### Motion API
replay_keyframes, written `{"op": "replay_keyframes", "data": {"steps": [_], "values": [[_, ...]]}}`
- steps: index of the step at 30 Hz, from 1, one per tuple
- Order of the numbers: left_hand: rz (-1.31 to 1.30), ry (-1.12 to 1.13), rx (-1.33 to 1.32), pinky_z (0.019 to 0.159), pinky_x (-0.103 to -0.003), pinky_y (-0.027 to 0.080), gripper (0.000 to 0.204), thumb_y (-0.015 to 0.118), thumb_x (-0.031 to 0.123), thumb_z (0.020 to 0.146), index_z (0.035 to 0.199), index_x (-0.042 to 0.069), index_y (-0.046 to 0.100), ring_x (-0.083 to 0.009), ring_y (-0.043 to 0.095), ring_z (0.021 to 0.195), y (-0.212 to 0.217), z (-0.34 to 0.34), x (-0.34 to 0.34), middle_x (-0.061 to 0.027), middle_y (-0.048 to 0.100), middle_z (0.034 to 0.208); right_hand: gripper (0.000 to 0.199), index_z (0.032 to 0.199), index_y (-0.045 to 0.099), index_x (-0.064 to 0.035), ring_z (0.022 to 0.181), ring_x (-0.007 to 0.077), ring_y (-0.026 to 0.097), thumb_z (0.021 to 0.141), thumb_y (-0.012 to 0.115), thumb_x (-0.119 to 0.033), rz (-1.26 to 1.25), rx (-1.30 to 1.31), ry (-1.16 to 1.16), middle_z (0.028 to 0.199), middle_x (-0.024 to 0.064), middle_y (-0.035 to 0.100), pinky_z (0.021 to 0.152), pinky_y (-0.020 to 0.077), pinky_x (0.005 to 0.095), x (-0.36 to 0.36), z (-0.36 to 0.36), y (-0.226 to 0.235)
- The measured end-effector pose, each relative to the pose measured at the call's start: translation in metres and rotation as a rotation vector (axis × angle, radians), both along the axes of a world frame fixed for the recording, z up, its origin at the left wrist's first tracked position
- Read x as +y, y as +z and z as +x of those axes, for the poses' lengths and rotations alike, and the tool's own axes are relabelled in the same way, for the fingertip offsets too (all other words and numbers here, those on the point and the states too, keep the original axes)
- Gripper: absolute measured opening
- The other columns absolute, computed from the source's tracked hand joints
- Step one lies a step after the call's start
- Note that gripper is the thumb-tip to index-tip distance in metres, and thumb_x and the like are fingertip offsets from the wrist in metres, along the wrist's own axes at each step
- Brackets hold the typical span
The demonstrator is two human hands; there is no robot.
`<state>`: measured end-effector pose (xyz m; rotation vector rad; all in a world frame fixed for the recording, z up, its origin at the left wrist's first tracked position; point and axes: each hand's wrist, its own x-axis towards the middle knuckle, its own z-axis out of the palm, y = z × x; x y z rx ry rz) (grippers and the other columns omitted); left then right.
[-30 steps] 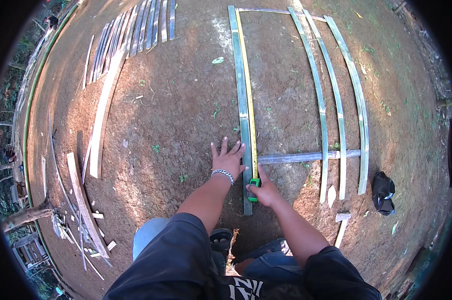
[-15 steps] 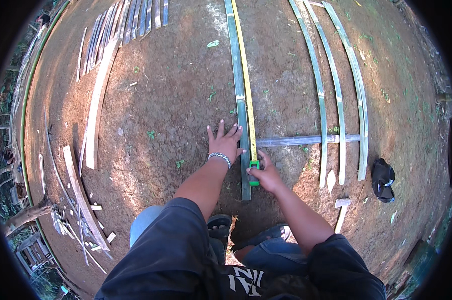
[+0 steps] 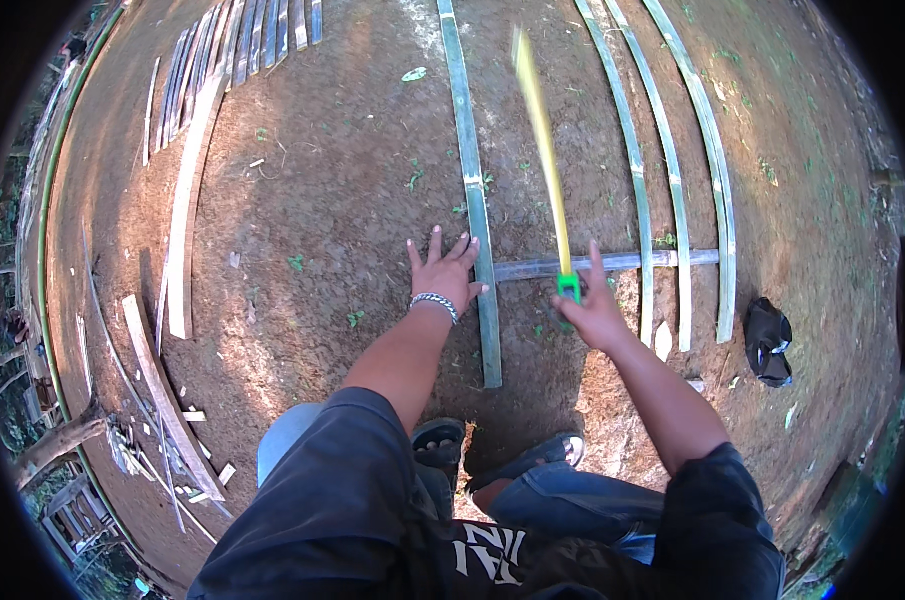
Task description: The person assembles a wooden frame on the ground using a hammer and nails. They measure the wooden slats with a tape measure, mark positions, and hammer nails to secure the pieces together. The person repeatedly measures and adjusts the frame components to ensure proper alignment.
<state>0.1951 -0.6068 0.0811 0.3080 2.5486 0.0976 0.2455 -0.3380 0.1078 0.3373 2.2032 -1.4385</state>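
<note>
My left hand (image 3: 444, 275), with a chain bracelet at the wrist, lies with fingers spread at the left edge of a long green bamboo strip (image 3: 469, 170) on the ground. My right hand (image 3: 594, 312) grips a green tape measure (image 3: 569, 288), with one finger stretched forward along it. The yellow tape blade (image 3: 546, 150) sticks out away from me, blurred by motion, its far end apart from the strip. Beneath and beyond the right hand, a dark bamboo crosspiece (image 3: 602, 264) runs sideways from the strip to other strips.
Several bamboo strips (image 3: 676, 185) lie lengthwise across the crosspiece on the right, near a black bag (image 3: 768, 342). At left are a long plank (image 3: 187, 230), a curved wood slat (image 3: 167, 390), offcuts (image 3: 127, 450) and a row of dark strips (image 3: 202, 70).
My right hand has moved right with the tape measure, off the bamboo strip. The blade has swung away and now shows a shorter length. My left hand stays by the strip.
</note>
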Motion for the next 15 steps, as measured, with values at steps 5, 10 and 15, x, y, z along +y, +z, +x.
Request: {"op": "replay_keyframes", "data": {"steps": [5, 10, 15], "values": [[-0.017, 0.002, -0.01, 0.125, -0.072, 0.008, 0.086, 0.067, 0.057, 0.093, 0.165, 0.025, 0.032, -0.0345, 0.013, 0.161, 0.002, 0.0, -0.003, 0.0058, 0.03, 0.171, 0.113, 0.167, -0.004, -0.0112, 0.118, 0.0415, 0.067, 0.087, 0.075, -0.023, 0.265, -0.282, 0.241, 0.137, 0.0279, 0.061, 0.106, 0.0513, 0.0464, 0.101, 0.109, 0.024], [-0.012, -0.006, 0.003, 0.125, -0.071, 0.008, 0.086, 0.068, 0.056, 0.093, 0.165, 0.026, 0.031, -0.034, 0.012, 0.161, -0.003, 0.0, 0.0, 0.0055, 0.03, 0.171, 0.097, 0.162, 0.023, -0.0073, 0.129, 0.041, 0.06, 0.087, 0.079, -0.034, 0.695, -0.549, 0.556, 0.144, 0.0238, 0.056, 0.112, 0.0471, 0.0483, 0.153, 0.199, 0.039], [-0.035, 0.002, 0.015, 0.125, -0.071, 0.009, 0.087, 0.069, 0.056, 0.092, 0.164, 0.026, 0.032, -0.0343, 0.014, 0.161, -0.003, 0.002, 0.0, 0.0055, 0.031, 0.171, 0.076, 0.146, 0.051, -0.0078, 0.139, 0.0344, 0.049, 0.087, 0.078, -0.047, 0.867, -0.153, 0.871, 0.146, 0.0167, 0.053, 0.111, 0.0445, 0.0467, 0.122, 0.181, 0.015]]}}
